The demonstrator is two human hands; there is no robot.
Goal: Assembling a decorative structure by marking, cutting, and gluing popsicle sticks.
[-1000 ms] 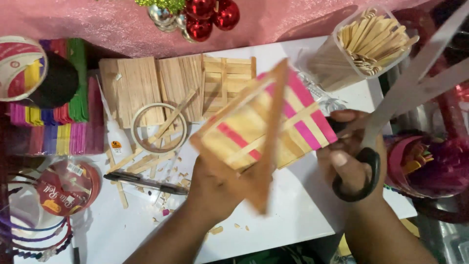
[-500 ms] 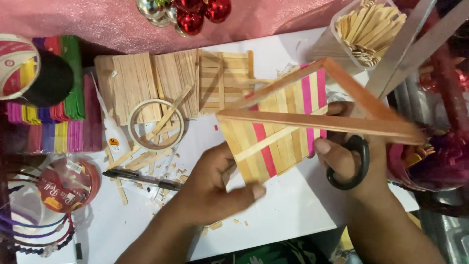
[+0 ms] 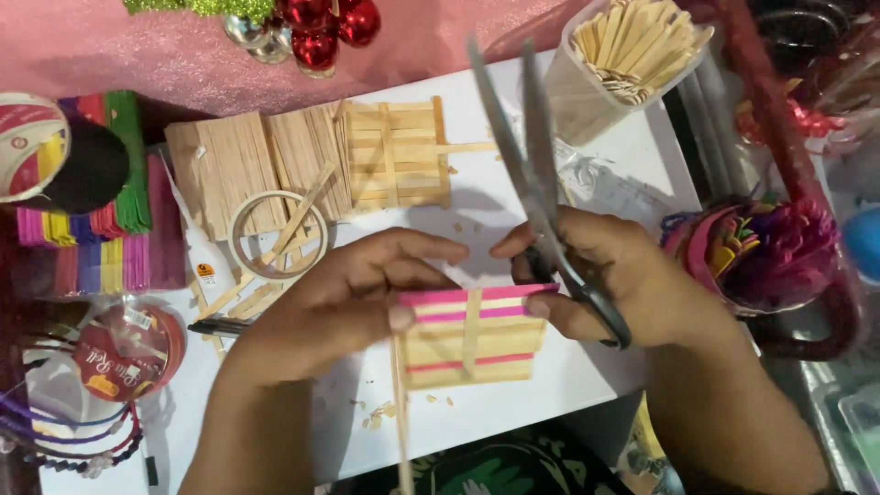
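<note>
Stick panel [image 3: 472,339] near stick-filled tub [image 3: 623,64]

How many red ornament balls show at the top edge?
2 red balls: one above the flat stick panels, one just right of it. Others may be cut off by the frame; silvery baubles sit beside them.

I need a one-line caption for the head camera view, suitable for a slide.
Both hands, left hand and right hand, hold a craft-stick panel with pink stripes; the right also holds scissors over a white table.

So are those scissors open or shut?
Slightly open: the scissors in the right hand show two blades parted at the tips, pointing away from the person.
</note>
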